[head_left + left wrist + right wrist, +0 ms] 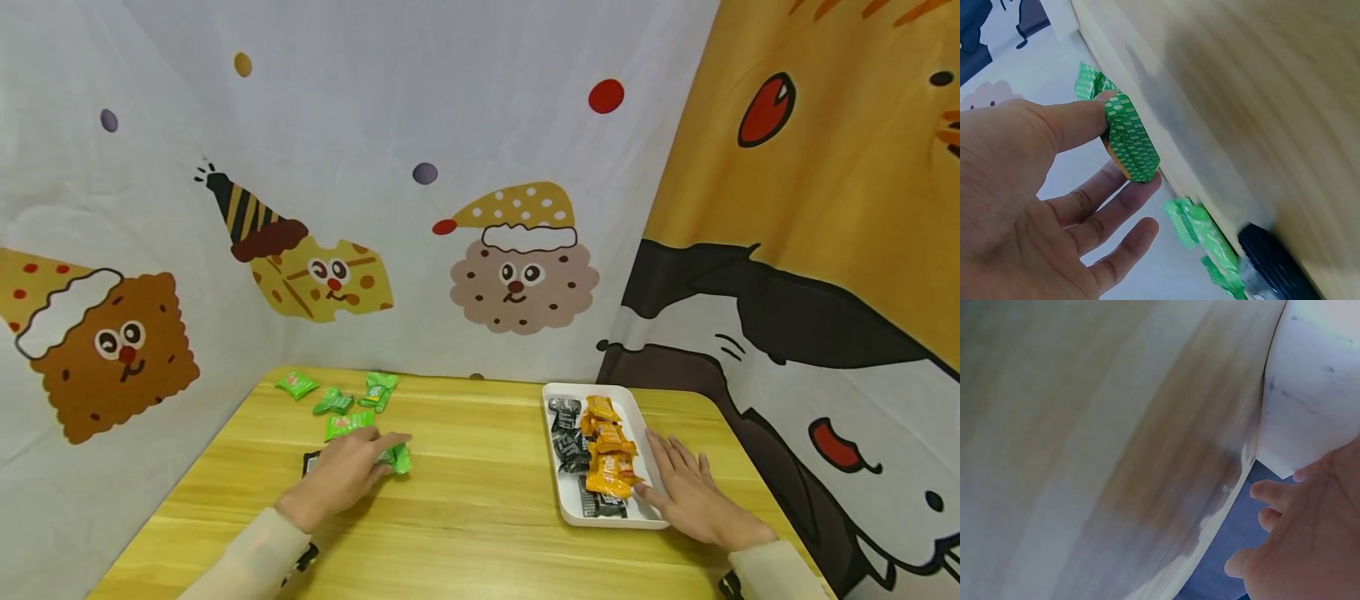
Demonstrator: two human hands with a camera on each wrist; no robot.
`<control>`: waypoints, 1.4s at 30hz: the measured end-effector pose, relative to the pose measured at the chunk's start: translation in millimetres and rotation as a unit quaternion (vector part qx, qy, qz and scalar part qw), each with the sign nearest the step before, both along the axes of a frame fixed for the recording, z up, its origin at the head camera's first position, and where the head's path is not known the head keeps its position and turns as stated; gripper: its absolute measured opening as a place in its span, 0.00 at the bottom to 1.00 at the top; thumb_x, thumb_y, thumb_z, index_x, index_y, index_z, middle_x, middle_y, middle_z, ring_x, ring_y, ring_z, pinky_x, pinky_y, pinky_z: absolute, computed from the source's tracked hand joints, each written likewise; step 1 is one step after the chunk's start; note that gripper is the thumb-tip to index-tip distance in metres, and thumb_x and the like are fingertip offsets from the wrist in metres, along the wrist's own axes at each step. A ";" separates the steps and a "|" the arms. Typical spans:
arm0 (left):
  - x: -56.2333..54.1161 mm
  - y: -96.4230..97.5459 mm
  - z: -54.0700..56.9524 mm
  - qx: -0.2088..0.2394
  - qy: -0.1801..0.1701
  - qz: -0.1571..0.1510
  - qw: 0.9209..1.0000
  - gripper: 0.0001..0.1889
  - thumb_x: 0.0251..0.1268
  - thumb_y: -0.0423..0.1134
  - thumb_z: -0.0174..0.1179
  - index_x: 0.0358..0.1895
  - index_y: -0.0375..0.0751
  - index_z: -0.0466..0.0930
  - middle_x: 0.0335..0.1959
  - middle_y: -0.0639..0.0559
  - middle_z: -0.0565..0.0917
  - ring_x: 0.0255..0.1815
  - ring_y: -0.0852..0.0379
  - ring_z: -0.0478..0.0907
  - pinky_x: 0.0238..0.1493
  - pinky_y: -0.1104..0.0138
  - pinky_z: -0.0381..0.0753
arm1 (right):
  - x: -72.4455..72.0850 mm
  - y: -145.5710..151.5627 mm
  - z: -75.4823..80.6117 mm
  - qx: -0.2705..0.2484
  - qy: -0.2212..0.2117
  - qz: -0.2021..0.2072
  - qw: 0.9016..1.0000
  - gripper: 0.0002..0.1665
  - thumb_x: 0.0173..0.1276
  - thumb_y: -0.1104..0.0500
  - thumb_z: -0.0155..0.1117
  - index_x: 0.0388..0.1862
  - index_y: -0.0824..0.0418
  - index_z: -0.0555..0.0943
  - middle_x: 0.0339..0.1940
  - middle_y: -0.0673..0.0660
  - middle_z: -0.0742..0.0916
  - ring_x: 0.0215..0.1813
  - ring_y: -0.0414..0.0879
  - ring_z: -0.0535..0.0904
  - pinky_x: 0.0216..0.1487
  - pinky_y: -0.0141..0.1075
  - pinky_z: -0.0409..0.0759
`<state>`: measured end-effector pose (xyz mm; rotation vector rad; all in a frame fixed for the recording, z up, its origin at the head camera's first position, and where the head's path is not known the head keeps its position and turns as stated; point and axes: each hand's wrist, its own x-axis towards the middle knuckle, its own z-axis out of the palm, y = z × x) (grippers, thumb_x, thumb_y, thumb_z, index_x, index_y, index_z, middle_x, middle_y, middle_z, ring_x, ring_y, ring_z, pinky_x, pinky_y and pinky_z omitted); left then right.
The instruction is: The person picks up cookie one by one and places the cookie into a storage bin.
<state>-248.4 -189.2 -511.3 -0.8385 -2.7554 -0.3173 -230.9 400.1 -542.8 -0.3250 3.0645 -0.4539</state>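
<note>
My left hand (337, 475) pinches a green-wrapped candy (1132, 140) between thumb and fingertips, close over the wooden table. In the left wrist view, its other fingers spread below the candy. A black packet (309, 462) lies beside this hand, partly hidden by it. On the right, a white tray (609, 522) holds black-wrapped candies (570, 446) in one row and orange-wrapped candies (611, 475) beside them. My right hand (697, 496) rests against the tray's right side, fingers straight, thumb over the rim.
Several more green candies lie at the table's back left, among them one in the far corner (297, 384) and one just past my left hand (350, 423). A curtain (510, 125) with cartoon prints hangs right behind the wooden table (465, 500).
</note>
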 end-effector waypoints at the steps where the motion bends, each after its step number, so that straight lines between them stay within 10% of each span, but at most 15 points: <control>1: -0.5 2.3 0.6 0.003 0.001 -0.006 1.000 0.31 0.71 0.37 0.84 0.76 0.53 0.88 0.42 0.52 0.88 0.36 0.60 0.83 0.34 0.67 0.83 | 0.0 0.1 0.2 -0.002 0.000 0.001 1.000 0.61 0.89 0.29 0.62 0.97 0.68 0.53 0.96 0.79 0.61 0.94 0.84 0.52 0.84 0.92 0.43; 42: -25.5 95.7 7.6 -0.001 -0.012 -0.060 0.998 0.30 0.77 0.40 0.79 0.79 0.55 0.87 0.52 0.49 0.91 0.49 0.54 0.87 0.45 0.62 0.91 | -1.5 -0.7 1.5 0.013 -0.005 -0.006 1.000 0.64 0.88 0.27 0.61 0.97 0.69 0.52 0.94 0.82 0.63 0.93 0.85 0.53 0.84 0.93 0.46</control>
